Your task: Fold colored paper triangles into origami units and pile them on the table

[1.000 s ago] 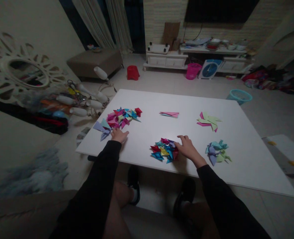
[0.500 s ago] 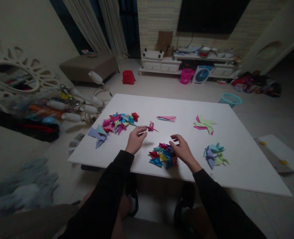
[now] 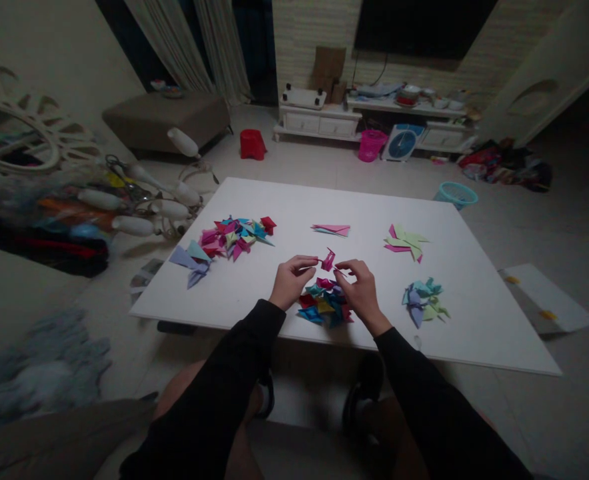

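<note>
A small magenta folded-paper figure [image 3: 328, 260] is being held above the white tabletop [image 3: 254, 293], its thin points spreading out and one rising. Just nearer the body, a folded-paper pile [image 3: 325, 305] is lying bunched, showing blue, teal, red, yellow and magenta.

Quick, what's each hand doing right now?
Left hand: closed, fingertips pinching one side of the pink folded paper.
Right hand: closed, fingertips at the other side of the same paper.
</note>
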The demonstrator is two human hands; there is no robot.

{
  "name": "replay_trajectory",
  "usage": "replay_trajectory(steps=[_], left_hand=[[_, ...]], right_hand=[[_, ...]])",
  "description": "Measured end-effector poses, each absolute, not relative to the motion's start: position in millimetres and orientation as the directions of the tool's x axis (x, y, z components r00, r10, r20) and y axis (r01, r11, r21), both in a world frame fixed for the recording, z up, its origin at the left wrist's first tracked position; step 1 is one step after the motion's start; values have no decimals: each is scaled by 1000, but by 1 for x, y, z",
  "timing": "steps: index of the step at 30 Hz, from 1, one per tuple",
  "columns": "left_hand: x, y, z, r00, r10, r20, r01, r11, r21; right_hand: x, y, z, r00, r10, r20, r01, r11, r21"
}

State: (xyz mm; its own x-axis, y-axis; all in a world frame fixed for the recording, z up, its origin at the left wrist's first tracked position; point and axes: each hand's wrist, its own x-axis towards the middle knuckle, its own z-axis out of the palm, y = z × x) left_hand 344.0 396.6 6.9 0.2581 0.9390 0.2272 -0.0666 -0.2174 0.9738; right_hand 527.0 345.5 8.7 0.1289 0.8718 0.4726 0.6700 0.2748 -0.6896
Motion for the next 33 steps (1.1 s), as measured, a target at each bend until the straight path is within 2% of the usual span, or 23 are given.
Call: replay_trajectory(steps=[3,6,9,12,22,33], left_hand=[[347,397,3,257,943,212,-24,-213,977],[346,397,2,159,954,253,160,-277,947],[345,394,4,142,910,389,380,-413,828],[347,390,4,244,853,461,469,-520,714],[351,388,-4,320,832,454,495,-555,668],[348,391,-6,326,834,446,502,-552,666]], right_hand=[[532,346,9,100,852,515,720,295,-628],[535,346,10,79,831,550,746,316,-585],[535,345,10,52,819,571,768,333,-547],[534,344,10,6,820,572,776,357,-521],[533,340,11,-54,871,489,749,359,-557],[532,338,13,-193,854,483,783,431,-448]])
